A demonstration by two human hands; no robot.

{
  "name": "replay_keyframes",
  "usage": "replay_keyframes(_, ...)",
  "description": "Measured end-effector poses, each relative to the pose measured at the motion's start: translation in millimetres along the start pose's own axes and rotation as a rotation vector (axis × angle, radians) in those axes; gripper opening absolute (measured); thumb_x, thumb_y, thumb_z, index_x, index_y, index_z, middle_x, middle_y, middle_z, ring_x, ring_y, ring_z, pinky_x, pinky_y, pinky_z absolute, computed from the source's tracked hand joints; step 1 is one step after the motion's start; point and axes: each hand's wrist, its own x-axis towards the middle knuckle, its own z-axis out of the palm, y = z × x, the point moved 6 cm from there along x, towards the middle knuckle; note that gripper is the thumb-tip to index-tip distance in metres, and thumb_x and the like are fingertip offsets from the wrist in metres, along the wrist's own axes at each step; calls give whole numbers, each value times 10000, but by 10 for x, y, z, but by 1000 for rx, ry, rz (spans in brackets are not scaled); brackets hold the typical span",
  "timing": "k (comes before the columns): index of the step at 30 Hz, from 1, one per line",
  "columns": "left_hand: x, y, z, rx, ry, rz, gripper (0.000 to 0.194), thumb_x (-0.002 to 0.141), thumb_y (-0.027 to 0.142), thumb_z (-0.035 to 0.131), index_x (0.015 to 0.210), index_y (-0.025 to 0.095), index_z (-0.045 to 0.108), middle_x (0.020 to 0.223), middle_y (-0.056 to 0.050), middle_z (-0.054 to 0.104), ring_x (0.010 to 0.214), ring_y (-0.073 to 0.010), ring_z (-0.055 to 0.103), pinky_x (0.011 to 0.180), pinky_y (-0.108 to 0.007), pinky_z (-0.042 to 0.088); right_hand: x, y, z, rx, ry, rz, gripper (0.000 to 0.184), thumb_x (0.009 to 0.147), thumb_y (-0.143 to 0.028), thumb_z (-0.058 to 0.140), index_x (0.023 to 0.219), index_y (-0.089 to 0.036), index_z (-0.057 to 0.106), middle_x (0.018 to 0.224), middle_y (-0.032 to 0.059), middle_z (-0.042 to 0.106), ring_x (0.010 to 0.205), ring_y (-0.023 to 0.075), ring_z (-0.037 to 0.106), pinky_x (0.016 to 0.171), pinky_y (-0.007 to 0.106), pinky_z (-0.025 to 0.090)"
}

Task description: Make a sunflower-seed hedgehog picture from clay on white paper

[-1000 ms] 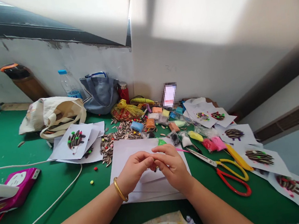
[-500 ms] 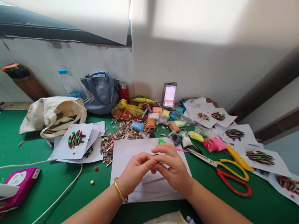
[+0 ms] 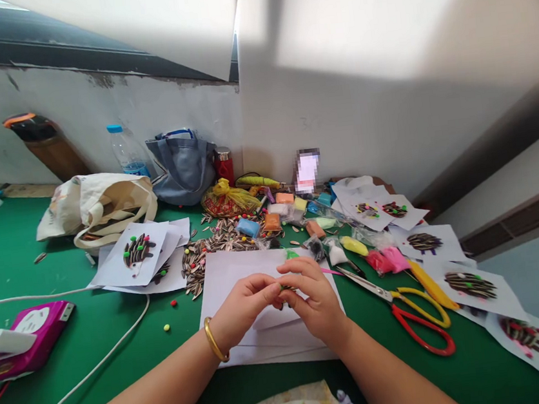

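Note:
Over a stack of white paper (image 3: 223,269), my left hand (image 3: 247,308) and my right hand (image 3: 319,303) meet at the fingertips. Between them is a small piece with striped sunflower seeds (image 3: 287,287), mostly hidden by the fingers. My right hand curls around it from the right, while the left thumb and forefinger pinch at its left side. A bit of green clay (image 3: 292,254) lies on the paper just beyond the right fingers. Loose sunflower seeds (image 3: 219,237) are heaped behind the paper's left corner.
Scissors (image 3: 397,301) lie open at the right, beside a yellow utility knife (image 3: 432,285). Packets of coloured clay (image 3: 352,246) stand behind. Papers with seed hedgehogs (image 3: 468,284) lie right and left. A purple power strip (image 3: 32,336) and white cable (image 3: 89,376) occupy the left.
The fingers have shifted slightly around the seed piece, with the right fingers a little more to the right. Everything else stays in place.

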Motion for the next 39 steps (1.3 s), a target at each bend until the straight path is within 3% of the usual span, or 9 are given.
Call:
replay_keyframes(2, -1, -11, 9, -136, 9, -36, 355, 845, 485, 634, 866, 138, 708, 803, -70, 686, 776, -173, 619, 764, -304, 491, 10, -8, -29, -6, 47, 5, 143, 906, -223, 591, 1016, -265, 672, 1051, 57, 654, 1037, 233, 572, 922, 460, 468)
replay_keyframes(6, -2, -5, 52, -661, -7, -128, 547, 928, 592, 406, 1143, 151, 649, 1231, -148, 630, 1108, -235, 601, 922, -350, 487, 18, -37, -46, -32, 91, 13, 179, 900, -155, 542, 1023, -252, 629, 936, 47, 670, 916, 210, 604, 826, 416, 495)
replay_keyframes(11, -12, 20, 99, -966, -44, -174, 632, 948, 613, 300, 1255, 126, 560, 1425, -161, 492, 1341, -248, 441, 1058, -362, 418, 0, -161, 149, -86, -72, -97, 158, 895, -166, 561, 999, -252, 643, 896, 21, 705, 880, 193, 607, 827, 394, 483)
replay_keyframes(15, -7, -4, 82, -1032, -32, -191, 684, 934, 644, 288, 1326, 121, 490, 1440, -164, 478, 1373, -255, 403, 1115, -403, 373, -21, -247, 307, -200, -182, -198, 223, 906, -197, 555, 1083, -263, 674, 1005, 22, 725, 958, 204, 587, 866, 400, 457)
replay_keyframes(19, 39, 16, -89, -1070, 80, -104, 737, 914, 679, 283, 1357, 114, 449, 1426, -176, 489, 1358, -249, 427, 1096, -408, 401, -33, -274, 350, -308, -279, -197, 334, 919, -226, 537, 1242, -255, 616, 1211, 26, 677, 1097, 218, 548, 969, 426, 397)
replay_keyframes(24, 58, 15, -171, -1082, 104, -93, 754, 896, 701, 297, 1337, 114, 472, 1398, -184, 514, 1329, -255, 465, 1068, -415, 433, -97, -346, 451, -346, -474, -300, 438, 951, -418, 498, 1356, -252, 526, 1365, 10, 586, 1334, 235, 415, 1121, 443, 256)
replay_keyframes(29, 56, 53, -181, -1073, 95, -72, 748, 898, 692, 314, 1333, 108, 486, 1395, -188, 516, 1338, -267, 453, 1059, -406, 445, -59, -300, 399, -431, -361, -276, 543, 939, -505, 491, 1402, -222, 474, 1379, 50, 570, 1411, 281, 320, 1187, 549, 30)
replay_keyframes(34, 54, 47, -158, -1075, 107, -102, 723, 901, 687, 314, 1324, 128, 491, 1396, -184, 515, 1323, -272, 470, 1067, -441, 433, -97, -340, 465, -396, -469, -338, 520, 945, -510, 474, 1393, -247, 485, 1400, 24, 550, 1429, 267, 291, 1199, 553, 3)
replay_keyframes(39, 47, 75, -160, -1080, 76, -69, 723, 904, 683, 316, 1319, 120, 502, 1452, -170, 463, 1348, -269, 440, 1115, -420, 375, -69, -241, 407, -471, -355, -255, 554, 942, -487, 489, 1425, -218, 446, 1431, 42, 516, 1458, 303, 202, 1179, 608, -21)
